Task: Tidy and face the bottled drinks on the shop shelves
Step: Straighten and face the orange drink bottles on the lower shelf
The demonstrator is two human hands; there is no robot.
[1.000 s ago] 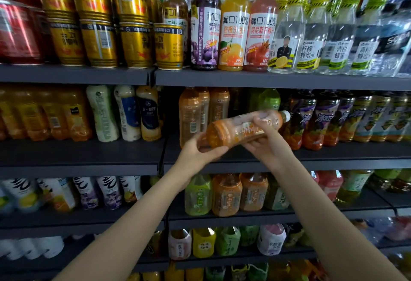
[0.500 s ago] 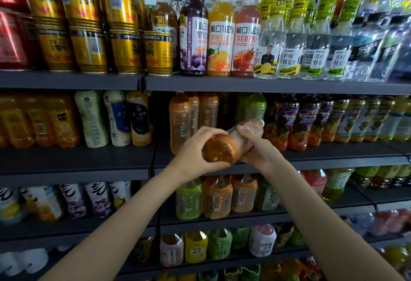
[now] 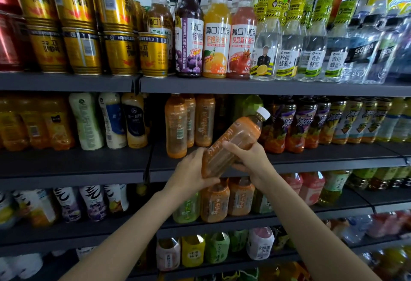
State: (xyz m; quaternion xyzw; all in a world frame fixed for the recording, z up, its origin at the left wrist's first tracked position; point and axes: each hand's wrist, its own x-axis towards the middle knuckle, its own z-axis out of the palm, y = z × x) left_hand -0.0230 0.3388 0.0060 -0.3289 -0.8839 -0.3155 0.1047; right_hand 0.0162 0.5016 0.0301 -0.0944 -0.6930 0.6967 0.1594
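Observation:
An orange tea bottle point(image 3: 235, 142) with a white cap is held tilted in front of the second shelf point(image 3: 333, 158), cap up and to the right. My left hand point(image 3: 189, 171) grips its base from the left. My right hand point(image 3: 249, 158) grips its lower body from the right. Behind it, three like orange bottles point(image 3: 176, 125) stand upright on that shelf, with a gap to their right where a green bottle point(image 3: 251, 102) stands further back.
Dark iced-tea bottles point(image 3: 291, 125) line the shelf to the right. Milk-tea bottles point(image 3: 111, 120) stand at the left. Gold cans point(image 3: 120, 51), juice bottles point(image 3: 215, 33) and clear water bottles point(image 3: 287, 44) fill the shelf above. Lower shelves hold small orange and green bottles point(image 3: 214, 205).
The bottle has swung from lying almost level toward upright, cap rising to the upper right. Both hands have shifted down onto its lower half.

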